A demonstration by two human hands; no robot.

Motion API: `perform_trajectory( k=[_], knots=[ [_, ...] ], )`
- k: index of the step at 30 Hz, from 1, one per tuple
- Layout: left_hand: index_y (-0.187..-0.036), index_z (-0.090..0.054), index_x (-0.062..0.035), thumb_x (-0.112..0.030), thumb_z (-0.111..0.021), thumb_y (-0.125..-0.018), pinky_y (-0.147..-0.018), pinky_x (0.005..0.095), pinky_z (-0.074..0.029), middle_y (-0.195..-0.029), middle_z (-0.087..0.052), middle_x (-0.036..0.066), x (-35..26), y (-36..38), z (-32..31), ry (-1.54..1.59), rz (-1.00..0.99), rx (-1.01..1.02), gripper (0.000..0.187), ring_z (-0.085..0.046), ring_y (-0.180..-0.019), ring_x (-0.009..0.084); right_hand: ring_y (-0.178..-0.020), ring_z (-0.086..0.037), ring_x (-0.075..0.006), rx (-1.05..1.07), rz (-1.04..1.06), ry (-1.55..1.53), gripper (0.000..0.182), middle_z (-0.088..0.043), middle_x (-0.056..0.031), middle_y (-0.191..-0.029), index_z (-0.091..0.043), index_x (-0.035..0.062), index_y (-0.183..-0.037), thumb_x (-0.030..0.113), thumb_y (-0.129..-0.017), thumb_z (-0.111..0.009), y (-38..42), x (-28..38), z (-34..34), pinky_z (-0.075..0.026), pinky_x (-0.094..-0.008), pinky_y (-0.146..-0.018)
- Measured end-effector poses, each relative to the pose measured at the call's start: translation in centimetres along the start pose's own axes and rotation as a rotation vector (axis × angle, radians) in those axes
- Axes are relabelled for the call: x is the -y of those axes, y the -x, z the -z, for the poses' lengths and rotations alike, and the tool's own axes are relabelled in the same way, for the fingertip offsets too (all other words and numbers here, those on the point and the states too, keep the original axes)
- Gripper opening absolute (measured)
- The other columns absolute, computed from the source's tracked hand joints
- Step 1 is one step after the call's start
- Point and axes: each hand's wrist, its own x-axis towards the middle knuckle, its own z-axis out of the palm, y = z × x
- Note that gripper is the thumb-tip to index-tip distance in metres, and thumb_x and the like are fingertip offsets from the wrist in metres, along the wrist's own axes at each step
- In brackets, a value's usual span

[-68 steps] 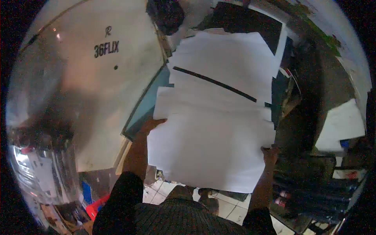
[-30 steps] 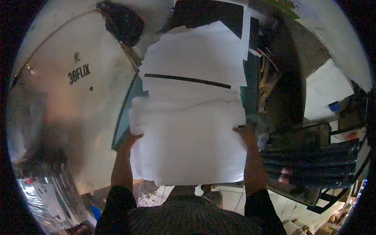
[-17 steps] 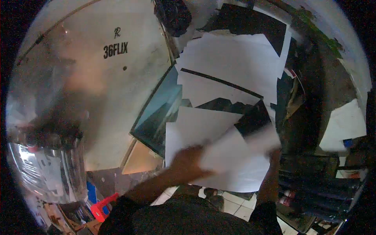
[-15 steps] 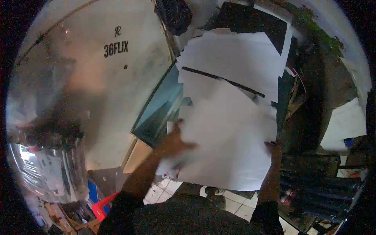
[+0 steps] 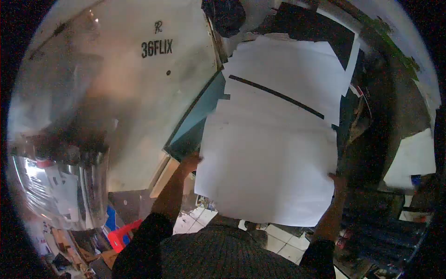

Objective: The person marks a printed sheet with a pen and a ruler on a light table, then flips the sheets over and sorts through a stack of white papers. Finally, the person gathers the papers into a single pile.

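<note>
We have a wide white sheet [image 5: 267, 172] spread before us, its near end hanging toward our body above the tiled floor [image 5: 283, 239]. It lies between our two hands, overlapping more white paper [image 5: 288, 60] at its far end. A black strip [image 5: 276, 96] runs slantwise across that paper. Under the paper we see a blue-green surface [image 5: 190, 121] jutting out on the left.

Left of that stands a large pale board [image 5: 139, 107] marked "36FLIX", with clear-wrapped rolls [image 5: 65, 190] beside it and a red object [image 5: 121, 235] lower down. A black bundle [image 5: 225, 18] sits at the top. To our right are dark stacked goods [image 5: 385, 237] and a loose white piece [image 5: 413, 158]; the room is dim there.

Our left hand [image 5: 193, 162] meets the sheet's left edge with the thumb side; our right hand [image 5: 338, 181] has its thumb tip over the right edge. The other fingers are hidden or too dark to make out, so we cannot tell whether either hand pinches the sheet.
</note>
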Motion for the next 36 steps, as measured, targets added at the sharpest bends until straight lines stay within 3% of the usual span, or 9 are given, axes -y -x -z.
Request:
perform_trajectory(
  k=[5, 9, 11, 14, 17, 22, 27, 29, 36],
  knots=[
    [-0.105, -0.068, -0.0024, -0.040, -0.065, -0.091, -0.076, 0.0432, -0.053, -0.096, -0.070, 0.018, 4.1, 0.6, -4.6, 0.236, -0.257, -0.003, 0.040, -0.066, -0.095, 0.0338, -0.096, -0.065, -0.0214, -0.101, 0.330, 0.689, 0.039, -0.067, -0.0072, -0.103, -0.063, 0.0047, -0.101, 0.030, -0.077, -0.080, -0.4, -1.6, -1.2, -0.055, -0.0426, -0.081],
    [-0.101, -0.065, 0.0019, -0.033, -0.064, -0.095, -0.069, 0.0398, -0.052, -0.080, -0.063, 0.011, 3.5, 6.6, -1.9, -0.718, -0.398, -0.495, 0.036, -0.062, -0.077, 0.0264, -0.099, -0.064, -0.0216, -0.157, 0.264, 0.476, 0.039, -0.067, -0.0083, -0.104, -0.062, 0.0040, -0.103, 0.027, -0.078, -0.080, -0.3, -0.8, -1.8, -0.055, -0.0421, -0.082],
    [-0.097, -0.066, 0.0008, -0.030, -0.066, -0.093, -0.067, 0.0403, -0.053, -0.079, -0.063, 0.011, 4.1, 13.1, -3.6, -0.111, -0.115, -0.751, 0.031, -0.062, -0.075, 0.0264, -0.101, -0.064, -0.0218, -0.149, 0.250, 0.419, 0.038, -0.067, -0.0089, -0.104, -0.062, 0.0037, -0.104, 0.025, -0.078, -0.079, 0.1, -0.9, -1.5, -0.055, -0.0418, -0.083],
    [-0.102, -0.064, -0.0004, -0.029, -0.065, -0.094, -0.070, 0.0403, -0.053, -0.084, -0.063, 0.011, 4.5, 21.2, -9.0, 0.701, 0.606, 0.151, 0.029, -0.062, -0.080, 0.0263, -0.103, -0.063, -0.0220, -0.136, 0.245, 0.397, 0.038, -0.067, -0.0097, -0.105, -0.061, 0.0032, -0.106, 0.023, -0.079, -0.079, 0.4, -1.1, -1.1, -0.054, -0.0414, -0.084],
    [-0.108, -0.062, -0.0015, -0.027, -0.063, -0.095, -0.073, 0.0403, -0.053, -0.090, -0.063, 0.010, 0.7, 23.3, -15.1, 1.212, 0.641, 0.547, 0.029, -0.062, -0.085, 0.0262, -0.105, -0.062, -0.0222, -0.124, 0.232, 0.400, 0.038, -0.066, -0.0106, -0.106, -0.061, 0.0027, -0.107, 0.021, -0.079, -0.079, 1.6, -2.2, -1.0, -0.054, -0.0411, -0.085],
    [-0.117, -0.059, -0.0035, -0.025, -0.061, -0.096, -0.078, 0.0403, -0.053, -0.099, -0.063, 0.010, -5.3, 22.9, -18.4, 1.771, 0.508, 0.094, 0.031, -0.062, -0.094, 0.0261, -0.109, -0.061, -0.0225, -0.288, 0.437, 0.510, 0.038, -0.066, -0.0120, -0.107, -0.060, 0.0019, -0.110, 0.018, -0.080, -0.078, 3.1, -4.1, -1.8, -0.054, -0.0404, -0.087],
    [-0.127, -0.056, -0.0054, -0.023, -0.058, -0.098, -0.083, 0.0403, -0.053, -0.108, -0.064, 0.009, -9.6, 23.0, -16.4, 1.793, 0.353, -0.465, 0.034, -0.062, -0.103, 0.0260, -0.112, -0.060, -0.0229, -0.362, 1.377, 0.761, 0.039, -0.065, -0.0134, -0.109, -0.059, 0.0010, -0.112, 0.014, -0.080, -0.077, -11.0, 3.3, -8.8, -0.053, -0.0398, -0.089],
    [-0.131, -0.055, -0.0062, -0.023, -0.057, -0.098, -0.085, 0.0403, -0.053, -0.112, -0.064, 0.009, -10.2, 24.1, -15.1, 1.724, 0.331, -0.609, 0.036, -0.062, -0.106, 0.0260, -0.113, -0.060, -0.0332, 0.042, 0.765, 0.422, 0.053, -0.063, -0.0206, -0.112, -0.047, 0.0018, -0.128, 0.019, -0.086, -0.075, -5.1, 21.3, -14.5, -0.053, -0.0426, -0.090],
    [-0.143, -0.047, -0.0037, -0.030, -0.061, -0.097, -0.109, 0.0469, -0.042, -0.140, -0.054, 0.013, -4.8, 23.9, -18.9, 1.960, 0.141, -0.391, 0.054, -0.052, -0.127, 0.0303, -0.115, -0.058, -0.0415, 0.253, 0.734, 0.533, 0.059, -0.059, -0.0270, -0.116, -0.045, 0.0047, -0.128, 0.024, -0.083, -0.076, -4.3, 29.4, -21.9, -0.049, -0.0460, -0.094]
  ],
)
